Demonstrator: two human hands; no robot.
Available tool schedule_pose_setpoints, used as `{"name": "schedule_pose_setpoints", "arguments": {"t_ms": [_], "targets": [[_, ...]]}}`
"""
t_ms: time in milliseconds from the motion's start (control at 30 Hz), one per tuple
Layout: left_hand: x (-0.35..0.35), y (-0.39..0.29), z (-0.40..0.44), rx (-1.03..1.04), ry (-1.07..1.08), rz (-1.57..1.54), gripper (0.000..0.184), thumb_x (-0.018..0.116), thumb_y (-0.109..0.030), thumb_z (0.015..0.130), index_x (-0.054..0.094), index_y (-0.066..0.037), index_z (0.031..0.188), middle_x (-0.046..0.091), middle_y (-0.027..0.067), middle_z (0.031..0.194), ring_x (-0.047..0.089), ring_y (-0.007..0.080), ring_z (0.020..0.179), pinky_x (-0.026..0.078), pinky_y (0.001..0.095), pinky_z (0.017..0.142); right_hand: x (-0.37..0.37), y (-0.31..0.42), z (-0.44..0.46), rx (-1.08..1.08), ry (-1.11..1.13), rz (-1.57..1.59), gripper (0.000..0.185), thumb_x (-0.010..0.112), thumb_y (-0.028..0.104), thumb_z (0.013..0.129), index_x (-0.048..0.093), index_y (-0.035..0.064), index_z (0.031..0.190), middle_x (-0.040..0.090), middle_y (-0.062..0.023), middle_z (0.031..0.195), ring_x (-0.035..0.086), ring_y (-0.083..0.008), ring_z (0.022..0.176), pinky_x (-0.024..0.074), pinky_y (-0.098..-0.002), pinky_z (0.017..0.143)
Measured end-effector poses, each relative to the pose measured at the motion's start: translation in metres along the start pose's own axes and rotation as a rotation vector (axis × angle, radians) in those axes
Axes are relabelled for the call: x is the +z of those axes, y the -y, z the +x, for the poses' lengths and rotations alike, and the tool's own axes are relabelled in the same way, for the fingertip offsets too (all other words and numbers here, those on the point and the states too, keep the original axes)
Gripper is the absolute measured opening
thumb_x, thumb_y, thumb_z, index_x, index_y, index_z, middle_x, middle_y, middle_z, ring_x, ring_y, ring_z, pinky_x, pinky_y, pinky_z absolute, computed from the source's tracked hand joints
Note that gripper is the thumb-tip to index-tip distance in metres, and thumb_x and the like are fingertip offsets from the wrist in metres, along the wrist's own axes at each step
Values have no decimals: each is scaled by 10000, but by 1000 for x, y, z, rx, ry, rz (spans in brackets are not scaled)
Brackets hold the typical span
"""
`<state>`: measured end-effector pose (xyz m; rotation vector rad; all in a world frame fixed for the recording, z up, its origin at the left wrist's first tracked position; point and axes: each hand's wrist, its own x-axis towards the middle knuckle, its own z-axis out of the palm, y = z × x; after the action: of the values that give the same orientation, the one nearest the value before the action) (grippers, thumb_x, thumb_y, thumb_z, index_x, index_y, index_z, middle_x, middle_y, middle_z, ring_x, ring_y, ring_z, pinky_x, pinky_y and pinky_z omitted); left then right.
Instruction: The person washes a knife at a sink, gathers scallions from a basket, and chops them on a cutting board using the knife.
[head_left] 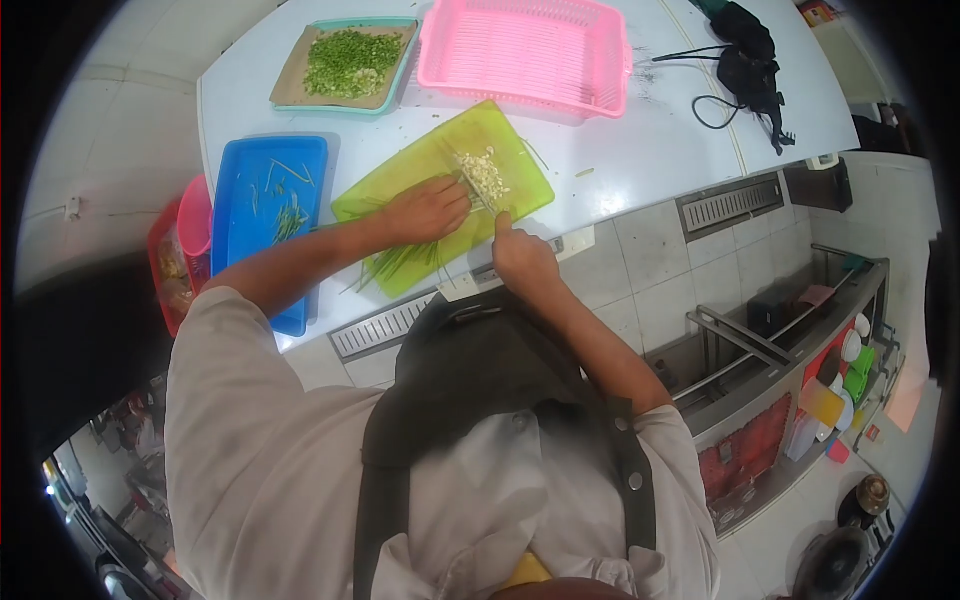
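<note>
A yellow-green cutting board [405, 187] lies at an angle near the front edge of the table. My left hand [435, 210] is closed over a bunch of green onions [402, 264], pressing them to the board, with their green ends trailing toward the table's edge. In my right hand [525, 260] is a knife [481, 194]; its blade stands beside my left fingertips and its handle is hidden in my fist. Chopped pale onion pieces [484, 174] are heaped along the far side of the blade.
A blue tray [230, 215] with green scraps is on the left. Behind it, a teal tray [408, 60] holds chopped greens on brown paper. A pink basket [522, 50] stands at the back, and a black strap-like bundle [745, 70] lies at the back right.
</note>
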<state>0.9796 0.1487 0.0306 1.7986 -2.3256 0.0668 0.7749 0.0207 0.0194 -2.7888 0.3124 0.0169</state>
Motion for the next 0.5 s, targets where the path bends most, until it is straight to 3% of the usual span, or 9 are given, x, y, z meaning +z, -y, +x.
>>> {"name": "schedule_pose_setpoints", "arguments": {"t_ms": [267, 500], "targets": [[6, -1, -4, 34, -22, 82, 136, 650, -148, 861, 588, -27, 846, 519, 99, 843, 538, 260, 837, 482, 356, 789, -79, 31, 5, 41, 73, 32, 96, 539, 86, 867, 539, 4, 917, 675, -176, 680, 709, -318, 618, 552, -400, 513], [7, -4, -4, -59, -50, -1, 142, 667, -137, 843, 584, -24, 824, 524, 99, 844, 540, 259, 844, 489, 344, 776, -83, 33, 2, -8, 60, -35, 63, 594, 94, 841, 564, 39, 840, 674, -133, 658, 713, -277, 605, 553, -376, 509]]}}
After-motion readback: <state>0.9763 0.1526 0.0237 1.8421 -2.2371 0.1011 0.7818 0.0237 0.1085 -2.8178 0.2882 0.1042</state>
